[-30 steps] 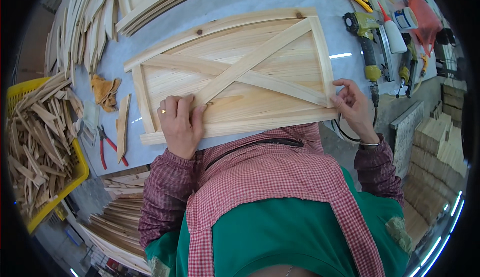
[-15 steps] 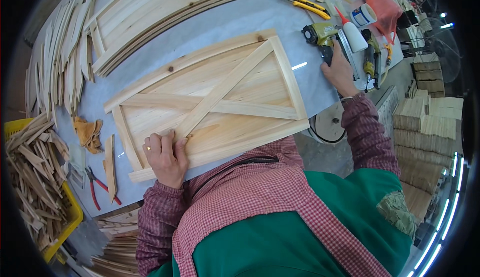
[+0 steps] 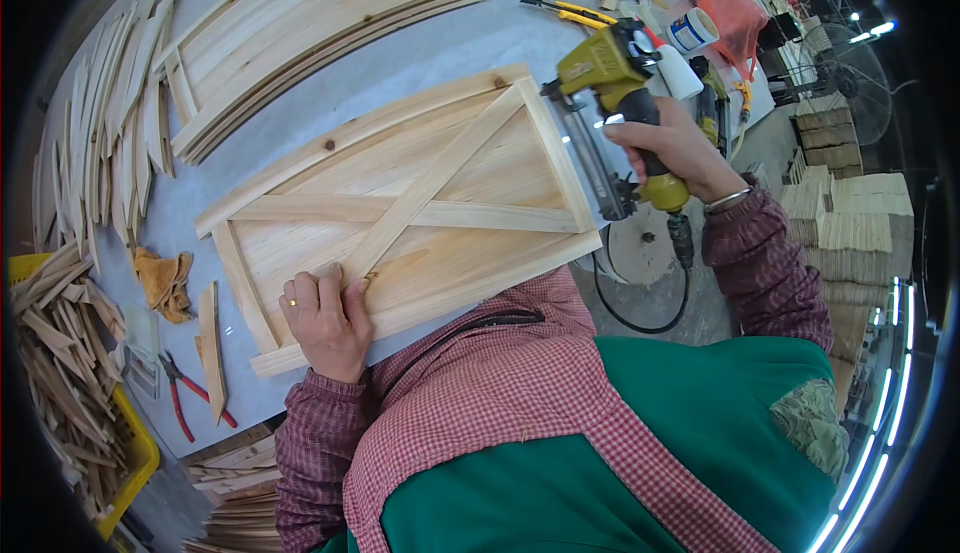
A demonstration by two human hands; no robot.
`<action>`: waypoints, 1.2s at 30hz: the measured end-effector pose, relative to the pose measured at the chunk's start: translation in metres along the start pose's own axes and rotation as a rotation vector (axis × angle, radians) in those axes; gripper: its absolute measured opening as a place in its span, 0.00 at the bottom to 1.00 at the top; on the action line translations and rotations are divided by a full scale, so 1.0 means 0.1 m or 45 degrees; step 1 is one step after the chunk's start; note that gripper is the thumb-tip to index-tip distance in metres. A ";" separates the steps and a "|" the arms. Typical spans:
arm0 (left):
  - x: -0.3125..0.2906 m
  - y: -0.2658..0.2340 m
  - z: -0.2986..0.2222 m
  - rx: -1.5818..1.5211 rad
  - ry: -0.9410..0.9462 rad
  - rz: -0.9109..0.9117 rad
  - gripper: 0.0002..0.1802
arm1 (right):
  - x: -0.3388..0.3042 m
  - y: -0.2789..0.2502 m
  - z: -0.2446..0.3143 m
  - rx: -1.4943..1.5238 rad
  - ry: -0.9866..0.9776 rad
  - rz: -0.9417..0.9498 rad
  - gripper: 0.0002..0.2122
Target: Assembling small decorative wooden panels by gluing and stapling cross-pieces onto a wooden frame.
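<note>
A wooden panel point(image 3: 470, 168) with a raised frame and crossed slats lies flat at the table's near edge. My left hand point(image 3: 328, 321) rests on its near left part, fingers curled over the lower end of a diagonal slat point(image 3: 420, 188), pressing or gripping there. My right hand point(image 3: 690, 148) is wrapped round the black grip of an olive-green air nail gun point(image 3: 605, 68). The tool is lifted just beyond the panel's right end, with its magazine slanting down toward my hand's near side. A black air hose point(image 3: 655, 328) hangs from the handle's base.
Stacked panels point(image 3: 350, 33) lie at the back. Thin wood strips point(image 3: 110, 123) and a yellow crate point(image 3: 145, 443) of offcuts are on the left, near an orange cloth point(image 3: 165, 283) and red-handled pliers point(image 3: 180, 393). A white glue bottle point(image 3: 680, 73) and tub point(image 3: 692, 31) stand behind the nail gun.
My right hand has picked the nail gun up off the table and turned it toward the panel's right end. My left hand stays on the panel.
</note>
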State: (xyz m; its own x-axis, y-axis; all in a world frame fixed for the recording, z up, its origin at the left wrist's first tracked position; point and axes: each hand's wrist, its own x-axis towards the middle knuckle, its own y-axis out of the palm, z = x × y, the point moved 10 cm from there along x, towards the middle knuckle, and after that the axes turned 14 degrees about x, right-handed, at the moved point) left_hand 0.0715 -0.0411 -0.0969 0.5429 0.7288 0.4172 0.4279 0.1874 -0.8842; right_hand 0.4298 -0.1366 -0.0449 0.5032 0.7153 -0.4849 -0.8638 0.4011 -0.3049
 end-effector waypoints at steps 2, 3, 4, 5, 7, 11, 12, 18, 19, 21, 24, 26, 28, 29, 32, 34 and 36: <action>0.00 -0.02 0.00 -0.005 -0.003 -0.014 0.12 | 0.01 0.18 -0.02 0.006 0.053 0.103 0.12; 0.00 -0.02 -0.01 -0.006 -0.005 -0.007 0.12 | 0.01 0.20 -0.01 0.001 0.055 0.101 0.12; 0.00 -0.02 -0.01 -0.006 -0.007 0.000 0.12 | 0.02 0.24 0.00 -0.010 0.048 0.109 0.12; 0.01 -0.02 -0.01 -0.007 -0.010 0.007 0.12 | 0.04 0.26 0.00 -0.021 0.041 0.116 0.12; 0.00 -0.02 -0.01 -0.012 -0.015 0.006 0.12 | 0.06 0.30 0.00 -0.036 0.037 0.127 0.12; -0.02 0.01 0.00 -0.019 -0.011 0.011 0.12 | 0.08 0.34 -0.02 -0.080 0.055 0.133 0.12; -0.03 0.01 0.01 -0.012 -0.011 0.017 0.12 | 0.07 0.36 -0.01 -0.097 0.055 0.130 0.12; -0.02 0.00 0.01 0.007 -0.010 0.023 0.12 | -0.29 0.86 0.16 -0.109 0.063 0.257 0.13; -0.02 0.00 0.02 0.002 -0.007 0.014 0.12 | -0.34 0.94 0.16 -0.111 0.066 0.257 0.13; -0.02 0.00 0.02 -0.007 -0.002 -0.003 0.12 | -0.44 1.24 0.14 -0.159 0.092 0.403 0.13; -0.01 -0.01 0.02 -0.032 -0.001 -0.013 0.11 | -0.50 1.52 0.12 -0.216 0.098 0.514 0.13; -0.01 -0.02 0.03 -0.044 -0.006 -0.014 0.11 | -0.53 1.67 0.11 -0.270 0.089 0.577 0.14; -0.01 -0.01 0.05 -0.025 -0.009 0.020 0.13 | -0.54 1.72 0.12 -0.280 0.101 0.574 0.14; -0.03 -0.02 0.07 -0.013 -0.012 0.039 0.14 | -0.55 1.72 0.13 -0.282 0.111 0.560 0.14; -0.14 -0.10 0.16 -0.113 -0.069 0.068 0.18 | -0.62 1.77 0.17 -0.277 0.110 0.571 0.14; -0.26 -0.18 0.30 -0.142 -0.107 0.091 0.21 | -0.68 1.82 0.20 -0.245 0.080 0.564 0.14; -0.42 -0.39 0.47 -0.007 -0.097 0.047 0.25 | -0.74 1.96 0.15 -0.257 0.096 0.616 0.15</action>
State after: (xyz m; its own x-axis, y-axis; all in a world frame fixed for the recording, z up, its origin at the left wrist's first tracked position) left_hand -0.0022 -0.0481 -0.0898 0.5017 0.7834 0.3670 0.4130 0.1558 -0.8973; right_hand 0.2229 -0.1026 -0.0563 0.0545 0.7454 -0.6644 -0.9798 -0.0884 -0.1795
